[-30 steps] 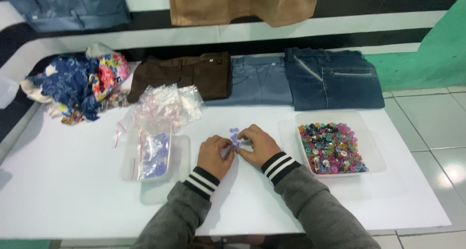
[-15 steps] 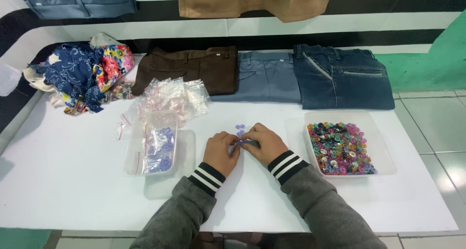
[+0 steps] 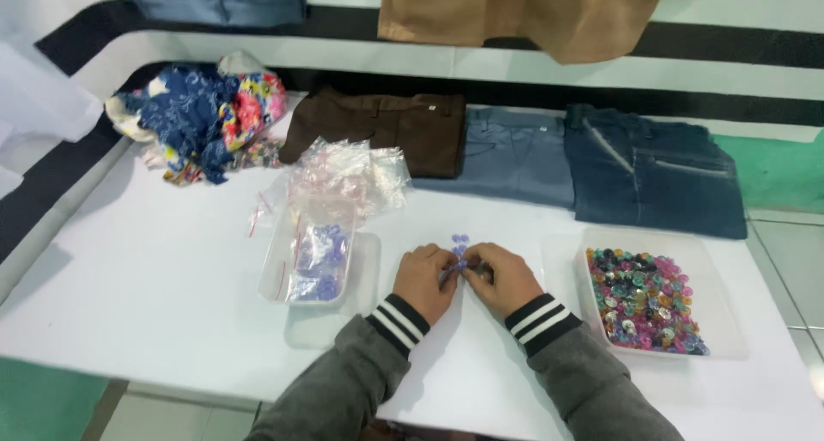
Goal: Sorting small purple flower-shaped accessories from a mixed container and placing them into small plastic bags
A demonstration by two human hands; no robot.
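Head view: left hand (image 3: 425, 279) and right hand (image 3: 506, 278) pinch purple buttons (image 3: 458, 254) together.

A heap of crumpled clear plastic bags (image 3: 348, 176) with thin red seal strips lay beyond and to the left of the left hand (image 3: 424, 281). Nearer, just left of that hand, a clear rectangular box (image 3: 311, 256) held bags of small purple buttons. No labels, signs or screens showed.

1. You are in a small garment or tailoring workroom.
2. Folded trousers (image 3: 375, 130) and jeans (image 3: 654, 168) lie on your white table (image 3: 154, 295).
3. A tray of mixed buttons (image 3: 645, 299) sits near fabric scraps (image 3: 199, 119).
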